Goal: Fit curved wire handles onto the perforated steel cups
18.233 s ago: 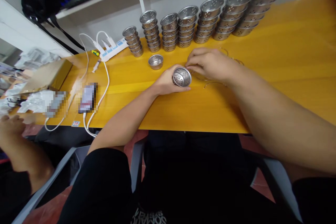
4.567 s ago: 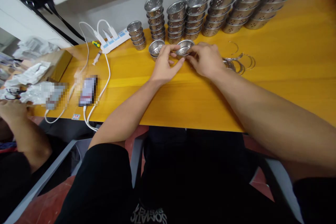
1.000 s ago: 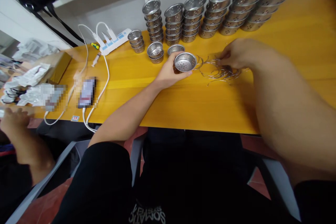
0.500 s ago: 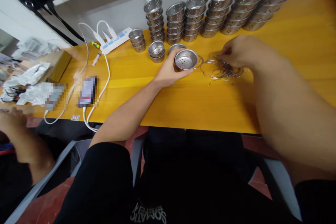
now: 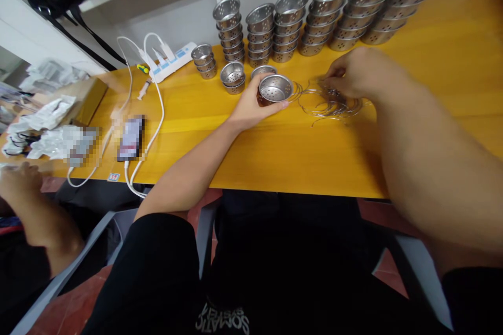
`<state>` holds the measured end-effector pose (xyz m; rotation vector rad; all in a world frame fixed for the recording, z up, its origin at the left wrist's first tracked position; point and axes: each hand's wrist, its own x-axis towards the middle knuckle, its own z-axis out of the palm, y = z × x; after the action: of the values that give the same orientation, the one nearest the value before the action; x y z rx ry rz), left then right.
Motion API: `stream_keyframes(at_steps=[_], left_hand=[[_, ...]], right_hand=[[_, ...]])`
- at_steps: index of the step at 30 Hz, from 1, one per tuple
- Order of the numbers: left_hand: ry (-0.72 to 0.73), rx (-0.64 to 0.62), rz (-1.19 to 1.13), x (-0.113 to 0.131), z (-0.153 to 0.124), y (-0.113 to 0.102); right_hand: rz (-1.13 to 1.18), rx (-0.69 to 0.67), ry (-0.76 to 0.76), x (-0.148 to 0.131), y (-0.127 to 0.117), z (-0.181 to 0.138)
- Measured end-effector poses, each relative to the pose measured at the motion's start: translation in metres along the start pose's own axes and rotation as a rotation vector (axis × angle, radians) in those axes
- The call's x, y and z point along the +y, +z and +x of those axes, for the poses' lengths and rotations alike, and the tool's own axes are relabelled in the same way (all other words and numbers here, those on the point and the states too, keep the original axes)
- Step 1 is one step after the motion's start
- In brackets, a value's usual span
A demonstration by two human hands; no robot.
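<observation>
My left hand (image 5: 256,102) is wrapped around a small perforated metal cup (image 5: 276,89), held mouth up over the table, with its thumb along the near side. To the right of this cup lies a loose tangle of thin curved metal wires (image 5: 326,104). Over the tangle, my right hand (image 5: 349,77) has its thumb and fingers pinched together at the wires. What sits between those fingertips is blurred. Just behind the held cup, another perforated cup (image 5: 264,70) is partly hidden. A short stack of cups (image 5: 233,84) stands to its left.
Tall stacks of perforated cups (image 5: 291,26) line the back of the yellow table (image 5: 251,162). At left are a small cup stack (image 5: 205,65), a power strip (image 5: 173,63) with white cables, a syringe (image 5: 144,90) and a phone (image 5: 131,138). Another person's hand (image 5: 21,183) is at far left.
The view has shifted slightly, moving the cups a little left in the picture. My left hand keeps its cup, and my right hand stays pinched at the wires.
</observation>
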<state>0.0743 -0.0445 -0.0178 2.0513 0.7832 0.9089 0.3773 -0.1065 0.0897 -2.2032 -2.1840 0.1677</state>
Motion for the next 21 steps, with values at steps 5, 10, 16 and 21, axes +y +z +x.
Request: stream_keyframes(at_steps=[5, 10, 16, 21], left_hand=[[-0.053, 0.022, -0.020, 0.012, -0.003, -0.001], [0.001, 0.012, -0.028, 0.004, -0.002, -0.002], [0.147, 0.022, -0.036, -0.025, 0.013, 0.005], [0.135, 0.035, -0.041, -0.028, 0.011, 0.004]], right_hand=[[0.015, 0.009, 0.021, -0.004, -0.003, -0.003], [0.058, 0.060, 0.032, -0.005, -0.001, -0.005], [0.266, 0.427, 0.016, -0.001, 0.010, 0.005], [0.596, 0.592, -0.182, -0.011, 0.031, 0.010]])
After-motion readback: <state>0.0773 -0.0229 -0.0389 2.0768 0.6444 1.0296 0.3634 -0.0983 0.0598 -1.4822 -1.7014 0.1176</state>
